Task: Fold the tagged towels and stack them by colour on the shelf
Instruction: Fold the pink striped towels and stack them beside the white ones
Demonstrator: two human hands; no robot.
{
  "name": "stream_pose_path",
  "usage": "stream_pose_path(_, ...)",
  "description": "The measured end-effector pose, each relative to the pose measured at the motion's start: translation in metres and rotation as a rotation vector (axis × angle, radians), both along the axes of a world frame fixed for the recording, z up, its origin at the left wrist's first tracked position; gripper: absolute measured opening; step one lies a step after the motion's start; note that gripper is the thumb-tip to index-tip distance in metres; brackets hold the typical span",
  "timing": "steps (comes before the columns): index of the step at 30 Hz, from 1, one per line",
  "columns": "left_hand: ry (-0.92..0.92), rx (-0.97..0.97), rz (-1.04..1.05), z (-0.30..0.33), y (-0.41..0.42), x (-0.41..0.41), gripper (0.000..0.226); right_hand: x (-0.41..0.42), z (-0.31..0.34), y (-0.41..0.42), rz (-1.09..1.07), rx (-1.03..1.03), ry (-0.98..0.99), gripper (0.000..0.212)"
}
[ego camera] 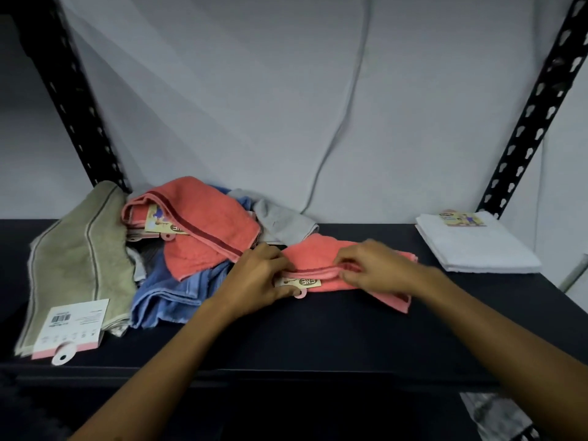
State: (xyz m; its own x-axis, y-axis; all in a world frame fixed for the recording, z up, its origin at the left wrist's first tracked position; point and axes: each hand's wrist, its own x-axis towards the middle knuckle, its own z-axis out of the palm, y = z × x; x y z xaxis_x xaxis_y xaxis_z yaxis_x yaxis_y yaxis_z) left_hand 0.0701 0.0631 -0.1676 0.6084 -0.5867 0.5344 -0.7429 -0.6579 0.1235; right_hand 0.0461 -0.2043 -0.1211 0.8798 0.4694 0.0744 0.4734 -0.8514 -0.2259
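On the shelf (318, 338) we count, from the left, one olive towel (76, 265), one blue towel (171, 294), two coral towels, one grey towel (283, 222) and one folded white towel (474, 246). One coral towel (206, 227) lies on the unsorted heap. Our left hand (257, 278) and right hand (372, 268) both pinch the folded edge of the other coral towel (321, 249), mid-shelf. We judge the stiff card tag (299, 283) under the left hand could spring the fold open, or the loose corner at right could skew it.
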Motion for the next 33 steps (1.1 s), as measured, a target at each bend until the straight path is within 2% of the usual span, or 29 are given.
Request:
stream_pose_path(3, 0.057, 0.025, 0.012, 0.002, 0.002, 0.0, 0.075, 0.02, 0.038, 0.0, -0.039, 0.085, 0.154, 0.014)
stream_pose_path(7, 0.076, 0.052, -0.02, 0.003, 0.003, -0.001, 0.084, 0.051, 0.067, 0.004, -0.118, 0.051, 0.14, 0.017)
stream_pose_path(9, 0.082, 0.068, 0.015, 0.002, 0.004, 0.002, 0.075, 0.065, 0.065, 0.01, -0.162, -0.045, 0.072, 0.018)
stream_pose_path(12, 0.052, 0.038, 0.057, -0.002, 0.006, 0.004, 0.053, 0.078, 0.043, 0.025, -0.288, -0.243, -0.137, 0.016)
stream_pose_path(14, 0.053, -0.012, 0.061, -0.003, 0.005, 0.004, 0.044, 0.078, 0.025, 0.035, -0.36, -0.285, -0.198, 0.018)
stream_pose_path(18, 0.023, -0.144, 0.034, 0.001, 0.005, 0.007, 0.037, 0.075, 0.008, 0.035, -0.38, -0.028, -0.079, 0.03)
stream_pose_path(22, 0.096, -0.407, 0.006, 0.027, 0.0, 0.013, 0.033, 0.055, 0.041, 0.023, -0.238, 0.474, -0.061, 0.021)
stream_pose_path(25, 0.334, -0.623, -0.057, 0.067, -0.01, 0.016, 0.013, 0.035, 0.081, 0.018, -0.03, 0.811, 0.159, 0.023)
stream_pose_path(27, 0.456, -0.718, -0.092, 0.093, -0.016, 0.019, 0.008, 0.03, 0.1, 0.016, 0.048, 0.813, 0.246, 0.037)
stream_pose_path(29, 0.453, -0.781, -0.116, 0.116, -0.021, 0.023, 0.01, 0.029, 0.111, 0.016, 0.055, 0.777, 0.214, 0.05)
stream_pose_path(33, 0.48, -0.881, -0.168, 0.156, -0.033, 0.024, 0.012, 0.031, 0.133, 0.015, 0.023, 0.837, 0.049, 0.045)
